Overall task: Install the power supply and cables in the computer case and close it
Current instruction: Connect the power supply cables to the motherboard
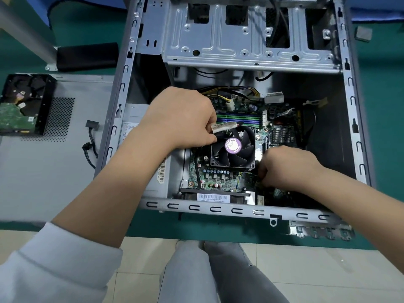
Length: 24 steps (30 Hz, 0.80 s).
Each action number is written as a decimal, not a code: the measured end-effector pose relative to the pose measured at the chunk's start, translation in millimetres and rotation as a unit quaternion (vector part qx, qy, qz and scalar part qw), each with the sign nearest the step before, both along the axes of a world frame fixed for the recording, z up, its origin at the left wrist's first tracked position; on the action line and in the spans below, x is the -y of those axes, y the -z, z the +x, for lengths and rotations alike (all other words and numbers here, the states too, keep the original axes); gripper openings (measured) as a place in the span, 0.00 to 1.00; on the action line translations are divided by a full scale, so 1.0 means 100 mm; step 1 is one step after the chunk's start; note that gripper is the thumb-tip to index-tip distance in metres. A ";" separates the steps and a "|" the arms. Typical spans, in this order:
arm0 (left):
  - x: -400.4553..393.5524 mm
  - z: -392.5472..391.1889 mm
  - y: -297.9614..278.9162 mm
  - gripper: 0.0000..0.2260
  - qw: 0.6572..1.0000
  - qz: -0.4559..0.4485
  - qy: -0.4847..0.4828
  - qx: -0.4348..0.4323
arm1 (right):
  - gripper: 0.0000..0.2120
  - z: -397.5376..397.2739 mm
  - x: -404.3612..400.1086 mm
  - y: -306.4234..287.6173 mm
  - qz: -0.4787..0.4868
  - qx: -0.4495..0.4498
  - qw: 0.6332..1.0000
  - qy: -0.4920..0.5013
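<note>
Both hands work inside the open grey metal computer case (140, 203): left hand (183, 119) pinches a labelled cable (225, 126) above the black cooling fan (232, 147); right hand (284, 166), fingers curled, grips something unclear, just right of it.

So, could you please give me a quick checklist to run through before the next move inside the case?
1. Left hand pinching the labelled cable clear of the CPU fan: ok.
2. Right hand on a connector at the motherboard edge: cannot tell, fingers hide it.
3. Connector fully seated: cannot tell.
4. Side panel fitted: not ok, lies beside the case.
5. Hard drive mounted: not ok, rests on the panel.
</note>
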State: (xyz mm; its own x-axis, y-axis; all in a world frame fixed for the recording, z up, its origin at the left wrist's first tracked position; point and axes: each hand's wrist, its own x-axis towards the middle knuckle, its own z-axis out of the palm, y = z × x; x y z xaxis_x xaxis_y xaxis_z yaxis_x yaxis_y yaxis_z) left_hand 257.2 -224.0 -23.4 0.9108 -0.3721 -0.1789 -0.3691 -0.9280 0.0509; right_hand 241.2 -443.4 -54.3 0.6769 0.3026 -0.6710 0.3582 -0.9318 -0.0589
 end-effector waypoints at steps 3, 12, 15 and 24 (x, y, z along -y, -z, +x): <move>0.01 0.00 -0.01 0.13 1.000 0.000 -0.006 0.001 | 0.09 0.00 0.00 0.01 -0.002 0.002 1.000 0.006; 0.02 0.00 -0.01 0.13 1.000 0.000 -0.006 0.007 | 0.10 0.00 -0.02 0.04 0.002 -0.006 1.000 0.012; 0.02 -0.01 -0.01 0.13 1.000 -0.001 -0.006 0.004 | 0.10 0.00 -0.01 0.04 0.000 0.003 1.000 0.007; 0.02 -0.01 -0.02 0.12 1.000 -0.001 -0.009 0.000 | 0.08 -0.03 0.00 0.04 0.006 0.014 0.999 -0.050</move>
State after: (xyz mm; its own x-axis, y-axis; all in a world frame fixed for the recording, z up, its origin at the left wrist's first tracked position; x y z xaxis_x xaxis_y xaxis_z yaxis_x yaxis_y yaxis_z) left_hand 256.6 -225.8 -21.2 0.9170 -0.3564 -0.1791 -0.3529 -0.9342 0.0524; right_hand 238.5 -443.2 -58.2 0.6615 0.3785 -0.6474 0.4519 -0.8901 -0.0587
